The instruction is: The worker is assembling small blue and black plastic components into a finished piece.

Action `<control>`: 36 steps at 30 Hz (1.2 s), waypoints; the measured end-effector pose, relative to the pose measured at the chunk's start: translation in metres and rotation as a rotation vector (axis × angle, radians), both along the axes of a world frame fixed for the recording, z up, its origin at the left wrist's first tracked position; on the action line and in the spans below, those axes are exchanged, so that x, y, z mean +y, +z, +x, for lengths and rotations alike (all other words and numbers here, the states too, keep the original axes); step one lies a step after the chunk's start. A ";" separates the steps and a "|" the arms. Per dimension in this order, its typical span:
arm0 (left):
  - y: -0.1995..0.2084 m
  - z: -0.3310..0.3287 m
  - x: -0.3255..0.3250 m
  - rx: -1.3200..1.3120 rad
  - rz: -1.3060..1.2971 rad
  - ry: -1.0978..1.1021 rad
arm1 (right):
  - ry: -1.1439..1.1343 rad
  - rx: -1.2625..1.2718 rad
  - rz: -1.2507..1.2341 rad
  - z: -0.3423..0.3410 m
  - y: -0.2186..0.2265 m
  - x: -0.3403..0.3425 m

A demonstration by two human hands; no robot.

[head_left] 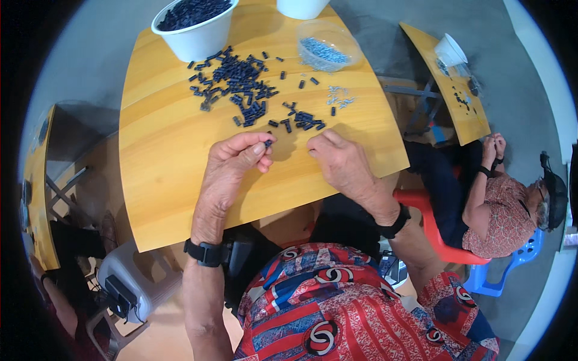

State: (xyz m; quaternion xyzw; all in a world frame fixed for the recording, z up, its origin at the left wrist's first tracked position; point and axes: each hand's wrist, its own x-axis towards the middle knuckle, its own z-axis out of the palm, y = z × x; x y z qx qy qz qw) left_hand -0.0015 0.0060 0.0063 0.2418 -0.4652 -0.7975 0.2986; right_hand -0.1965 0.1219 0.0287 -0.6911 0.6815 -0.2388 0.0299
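Note:
Over the near part of the wooden table (174,174), my left hand (235,157) pinches a small black plastic piece (268,144) between thumb and fingertips. My right hand (343,161) is a short way to its right, fingers curled and pressed together; anything in them is hidden. Just beyond the hands lies a small cluster of similar black pieces (307,120). Farther off spreads a larger loose heap of them (238,75). A few small silver metal parts, perhaps screws or pins (341,97), lie on the tabletop beyond my right hand.
A white bucket (198,42) full of black pieces stands at the far left; a clear bowl (313,63) of silver parts is far right, beside another white container (301,8). At right, a person (509,213) sits by another table (466,114). A grey stool (135,271) is left.

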 end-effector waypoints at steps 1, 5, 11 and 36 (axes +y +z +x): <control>-0.001 0.002 0.000 -0.003 -0.009 0.003 | -0.027 0.012 0.046 0.002 0.001 0.001; 0.002 0.001 0.002 -0.020 -0.010 0.005 | -0.041 -0.092 -0.002 -0.002 -0.003 0.006; 0.005 0.000 0.011 -0.052 -0.059 0.011 | -0.085 -0.129 -0.063 -0.011 -0.004 0.011; 0.002 -0.002 0.021 -0.151 -0.183 0.073 | -0.142 -0.179 -0.173 -0.085 0.015 -0.012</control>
